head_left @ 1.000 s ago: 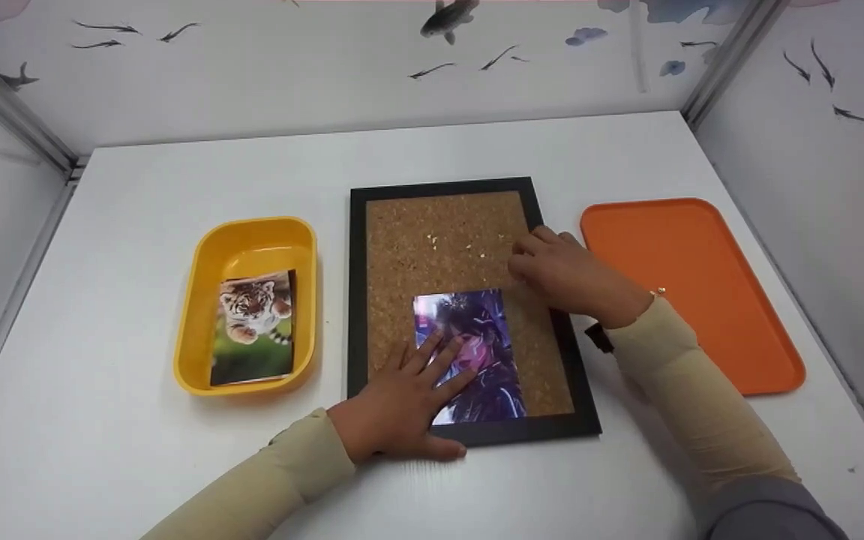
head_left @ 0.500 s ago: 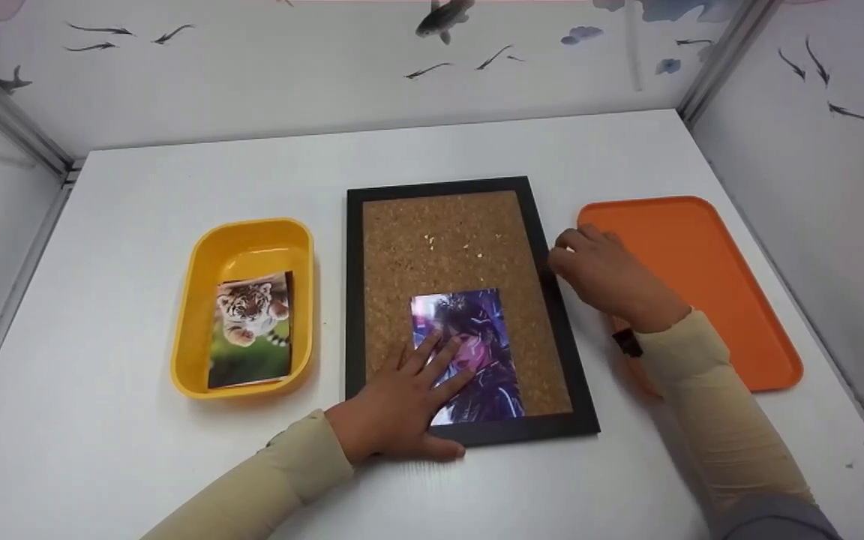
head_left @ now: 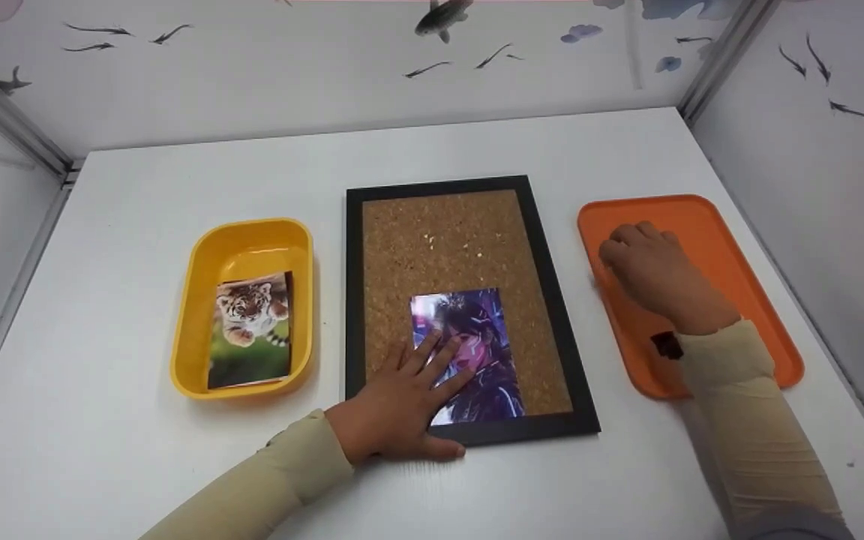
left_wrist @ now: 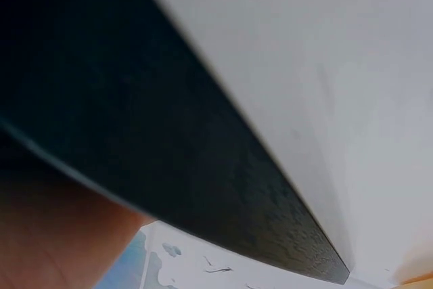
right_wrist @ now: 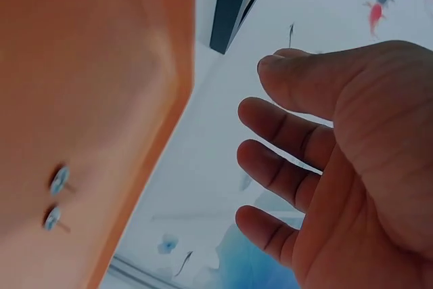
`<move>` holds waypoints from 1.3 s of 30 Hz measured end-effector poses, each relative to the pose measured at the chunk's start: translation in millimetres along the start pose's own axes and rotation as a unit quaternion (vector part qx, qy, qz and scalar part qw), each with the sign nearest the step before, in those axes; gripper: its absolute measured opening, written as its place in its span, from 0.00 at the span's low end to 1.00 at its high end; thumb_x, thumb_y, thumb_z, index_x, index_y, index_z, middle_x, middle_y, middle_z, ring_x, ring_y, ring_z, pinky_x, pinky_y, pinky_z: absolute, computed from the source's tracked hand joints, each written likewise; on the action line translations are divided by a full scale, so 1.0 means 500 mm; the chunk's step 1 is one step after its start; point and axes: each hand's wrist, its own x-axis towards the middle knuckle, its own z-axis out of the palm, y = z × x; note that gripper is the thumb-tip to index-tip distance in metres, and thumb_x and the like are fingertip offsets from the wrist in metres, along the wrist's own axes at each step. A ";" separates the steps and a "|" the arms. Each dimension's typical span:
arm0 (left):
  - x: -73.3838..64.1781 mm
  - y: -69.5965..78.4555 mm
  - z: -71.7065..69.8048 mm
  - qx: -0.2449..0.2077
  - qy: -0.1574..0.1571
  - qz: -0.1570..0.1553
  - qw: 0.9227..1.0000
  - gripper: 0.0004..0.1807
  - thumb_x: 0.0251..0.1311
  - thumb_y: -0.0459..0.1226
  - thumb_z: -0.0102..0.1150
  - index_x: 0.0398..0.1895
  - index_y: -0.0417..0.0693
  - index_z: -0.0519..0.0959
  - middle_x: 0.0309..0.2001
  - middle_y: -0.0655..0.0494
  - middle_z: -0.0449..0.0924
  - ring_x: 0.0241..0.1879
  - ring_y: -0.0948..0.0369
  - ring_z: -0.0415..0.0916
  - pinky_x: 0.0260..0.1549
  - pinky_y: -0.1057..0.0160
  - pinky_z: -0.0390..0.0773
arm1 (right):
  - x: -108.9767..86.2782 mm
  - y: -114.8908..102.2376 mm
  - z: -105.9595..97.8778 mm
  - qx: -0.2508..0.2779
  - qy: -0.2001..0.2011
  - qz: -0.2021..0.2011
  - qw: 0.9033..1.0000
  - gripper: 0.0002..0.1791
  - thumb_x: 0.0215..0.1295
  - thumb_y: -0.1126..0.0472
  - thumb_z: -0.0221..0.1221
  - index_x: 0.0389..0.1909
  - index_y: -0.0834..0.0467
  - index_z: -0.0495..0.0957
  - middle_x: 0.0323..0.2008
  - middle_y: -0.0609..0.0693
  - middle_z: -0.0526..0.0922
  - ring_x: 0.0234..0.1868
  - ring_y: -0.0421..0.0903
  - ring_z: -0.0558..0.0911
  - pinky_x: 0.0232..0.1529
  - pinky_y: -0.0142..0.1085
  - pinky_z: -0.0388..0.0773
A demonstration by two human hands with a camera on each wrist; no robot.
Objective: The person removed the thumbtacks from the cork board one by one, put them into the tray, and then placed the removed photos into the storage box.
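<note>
My left hand (head_left: 402,401) lies with fingers spread over the purple portrait print (head_left: 484,390), its thumb past the near edge of the black-framed cork board (head_left: 402,262). The print sits on the lower part of the cork. In the left wrist view, the dark frame edge (left_wrist: 203,160) covers much of the left hand. Above the orange tray (head_left: 747,322) is my right hand (head_left: 657,270). In the right wrist view its fingers (right_wrist: 270,167) are loosely bent, the thumb is close to the index finger, and nothing shows between them. Two thumbtacks (right_wrist: 59,179) stand points-up in the tray.
A yellow tub (head_left: 252,244) to the left of the board holds a tiger photo (head_left: 252,330) on top of other prints. Several small gold specks (head_left: 479,255) show on the upper cork. A small dark device (head_left: 667,345) sits at the right wrist.
My right hand has moved right, from the cork board's right side across the frame to above the orange tray. My left hand and the portrait print have stayed in place.
</note>
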 end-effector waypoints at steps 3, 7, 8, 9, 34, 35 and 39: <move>0.000 0.000 -0.001 -0.002 -0.001 0.000 1.000 0.56 0.53 0.79 0.37 0.79 0.71 0.31 0.79 0.57 0.20 0.75 0.49 0.14 0.68 0.36 0.28 | -0.011 0.016 0.000 0.001 0.008 0.011 1.000 0.07 0.64 0.70 0.63 0.41 0.60 0.78 0.47 0.60 0.75 0.49 0.61 0.71 0.41 0.55 0.69; 0.002 0.000 -0.002 -0.005 0.000 0.000 1.000 0.55 0.53 0.79 0.38 0.79 0.71 0.31 0.79 0.57 0.21 0.75 0.49 0.14 0.68 0.36 0.28 | -0.025 0.036 0.002 -0.002 0.009 0.027 1.000 0.09 0.62 0.70 0.65 0.42 0.61 0.78 0.48 0.61 0.75 0.50 0.62 0.71 0.42 0.56 0.69; 0.002 0.000 -0.003 -0.006 0.000 0.000 1.000 0.55 0.53 0.79 0.38 0.79 0.71 0.32 0.79 0.57 0.21 0.75 0.49 0.14 0.68 0.36 0.28 | -0.029 0.040 0.002 0.001 0.007 0.031 1.000 0.10 0.61 0.70 0.65 0.42 0.61 0.78 0.48 0.62 0.75 0.50 0.62 0.71 0.42 0.56 0.69; 0.002 0.000 -0.004 -0.007 -0.001 -0.001 1.000 0.55 0.53 0.79 0.38 0.79 0.71 0.32 0.79 0.56 0.22 0.75 0.49 0.14 0.68 0.36 0.28 | -0.032 0.044 0.003 0.002 0.006 0.034 0.999 0.10 0.60 0.71 0.65 0.42 0.62 0.78 0.48 0.62 0.75 0.50 0.63 0.70 0.42 0.56 0.69; 0.002 0.003 -0.005 0.002 -0.001 -0.001 1.000 0.56 0.54 0.78 0.39 0.79 0.70 0.32 0.79 0.56 0.21 0.75 0.49 0.15 0.68 0.37 0.26 | -0.100 0.159 0.028 0.168 0.019 0.035 0.985 0.10 0.62 0.77 0.60 0.35 0.58 0.74 0.47 0.62 0.77 0.50 0.62 0.71 0.47 0.57 0.71; 0.002 0.003 -0.005 0.001 0.000 -0.001 1.000 0.56 0.53 0.78 0.39 0.79 0.70 0.33 0.79 0.56 0.21 0.75 0.49 0.15 0.68 0.37 0.26 | -0.102 0.159 0.028 0.171 0.012 0.037 0.985 0.10 0.62 0.76 0.60 0.35 0.58 0.74 0.48 0.61 0.77 0.49 0.61 0.71 0.47 0.57 0.71; -0.001 0.002 -0.005 -0.008 0.000 -0.001 1.000 0.56 0.53 0.78 0.39 0.79 0.71 0.33 0.79 0.57 0.22 0.75 0.49 0.15 0.68 0.37 0.27 | -0.104 0.156 0.027 0.186 -0.014 0.051 0.981 0.10 0.63 0.75 0.61 0.36 0.56 0.76 0.48 0.57 0.77 0.50 0.58 0.70 0.49 0.55 0.72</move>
